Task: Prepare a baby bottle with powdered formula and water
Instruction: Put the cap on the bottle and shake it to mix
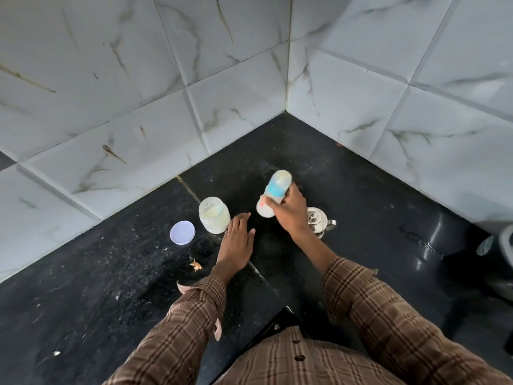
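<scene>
The right hand [288, 211] holds the baby bottle [273, 193] up off the black desk [374, 207], near the back corner where the two tiled walls [222, 65] meet. Its fingers and thumb curl round the middle of the bottle. The bottle is tilted. Its long way runs from low and left to high and right. The capped top end points up toward the back corner, and the milky white bottom end points down and toward the person. It looks a bit blurry.

The left hand [237, 240] lies flat on the desk with its fingers straight. It holds nothing. Its fingertips are just beside the powder jar [214, 215].

The powder jar stands upright and open near the back left edge of the desk. Its white lid [182, 232] lies flat on the desk just to the left of it.

A small shiny steel pot [319, 220] with a knob on its lid sits behind the right wrist, partly hidden.
</scene>
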